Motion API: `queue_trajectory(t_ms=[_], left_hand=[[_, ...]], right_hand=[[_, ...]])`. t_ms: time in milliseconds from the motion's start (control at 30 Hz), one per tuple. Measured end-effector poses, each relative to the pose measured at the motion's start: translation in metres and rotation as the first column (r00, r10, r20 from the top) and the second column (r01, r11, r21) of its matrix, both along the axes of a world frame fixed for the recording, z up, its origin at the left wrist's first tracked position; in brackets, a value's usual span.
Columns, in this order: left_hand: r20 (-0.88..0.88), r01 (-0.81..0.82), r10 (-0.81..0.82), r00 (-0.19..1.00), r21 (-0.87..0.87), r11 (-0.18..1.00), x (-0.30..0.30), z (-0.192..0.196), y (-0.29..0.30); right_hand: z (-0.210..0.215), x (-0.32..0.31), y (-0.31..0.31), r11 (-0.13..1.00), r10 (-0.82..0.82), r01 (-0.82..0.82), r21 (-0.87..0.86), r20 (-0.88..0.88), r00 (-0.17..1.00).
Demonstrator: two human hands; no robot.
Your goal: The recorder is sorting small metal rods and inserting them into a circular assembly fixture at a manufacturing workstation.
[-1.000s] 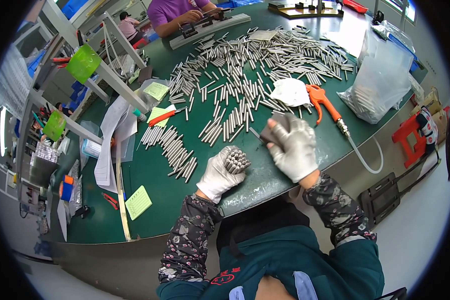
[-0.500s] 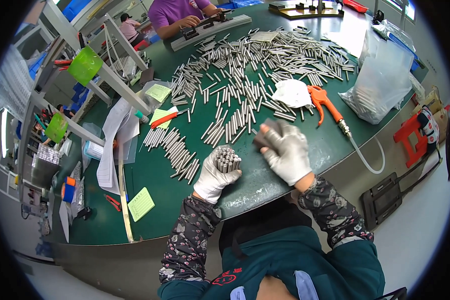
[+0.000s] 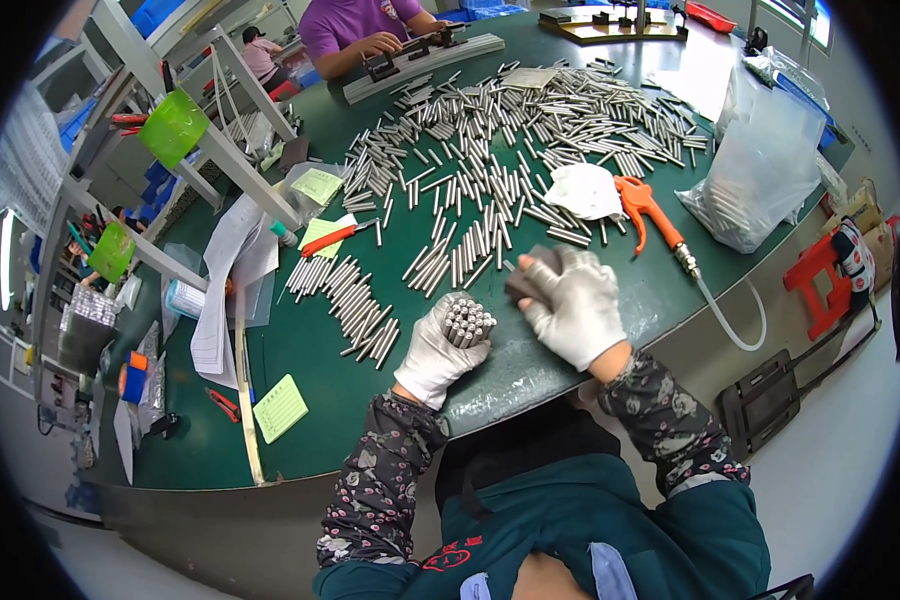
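My left hand (image 3: 430, 360), in a white glove with bare fingertips, is wrapped round a bundle of short steel rods (image 3: 468, 322) near the table's front edge. The rods stand about upright, their round ends facing up. To the right, my right hand (image 3: 582, 312) in a like glove grips a flat dark grey-brown pad (image 3: 523, 286); its exact kind cannot be made out. A gap separates the pad from the bundle. Left of the bundle, a slanting row of steel rods (image 3: 350, 308) lies on the green table (image 3: 370, 420).
A large spread of loose rods (image 3: 480, 170) covers the table's middle and back. An orange air gun (image 3: 650, 212) with a hose lies right, beside a white cloth (image 3: 583, 190) and a plastic bag (image 3: 745, 190). An orange-handled knife (image 3: 330, 238) lies left. A co-worker (image 3: 355, 35) handles a fixture opposite.
My left hand has shifted slightly right and down with the bundle, whose rod ends now face the view more. My right hand and the pad have moved only a little.
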State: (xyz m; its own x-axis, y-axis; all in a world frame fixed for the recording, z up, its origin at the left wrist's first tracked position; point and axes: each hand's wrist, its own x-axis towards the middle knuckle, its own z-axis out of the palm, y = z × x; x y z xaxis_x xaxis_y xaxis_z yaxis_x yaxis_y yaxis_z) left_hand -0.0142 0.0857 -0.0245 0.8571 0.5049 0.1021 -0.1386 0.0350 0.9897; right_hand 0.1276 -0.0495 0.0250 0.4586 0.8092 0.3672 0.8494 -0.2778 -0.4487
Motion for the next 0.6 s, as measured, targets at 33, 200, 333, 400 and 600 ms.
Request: queue_trajectory(t_ms=[33, 200, 333, 400, 600], left_hand=[[-0.054, -0.026, 0.031, 0.998, 0.081, 0.996, 0.001, 0.0, 0.0], [0.006, -0.012, 0.012, 1.0, -0.016, 1.0, 0.002, 0.004, -0.003], [-0.093, -0.018, 0.023, 0.995, 0.058, 0.998, 0.001, 0.0, -0.001], [0.033, 0.004, -0.003, 0.999, -0.017, 1.0, 0.002, 0.005, -0.004], [-0.012, -0.069, 0.078, 0.997, 0.349, 0.935, 0.003, -0.003, -0.004]], right_hand=[[-0.001, 0.006, 0.0, 0.996, -0.083, 0.083, -0.018, 0.014, 0.996], [-0.008, -0.016, 0.0, 0.988, 0.114, -0.121, 0.1, 0.071, 0.991], [0.003, -0.01, -0.004, 0.981, 0.019, -0.039, 0.191, 0.106, 0.994], [0.002, -0.023, -0.004, 0.966, 0.166, -0.193, 0.171, 0.162, 0.973], [-0.002, -0.001, -0.001, 0.985, 0.128, -0.122, 0.12, -0.044, 0.991]])
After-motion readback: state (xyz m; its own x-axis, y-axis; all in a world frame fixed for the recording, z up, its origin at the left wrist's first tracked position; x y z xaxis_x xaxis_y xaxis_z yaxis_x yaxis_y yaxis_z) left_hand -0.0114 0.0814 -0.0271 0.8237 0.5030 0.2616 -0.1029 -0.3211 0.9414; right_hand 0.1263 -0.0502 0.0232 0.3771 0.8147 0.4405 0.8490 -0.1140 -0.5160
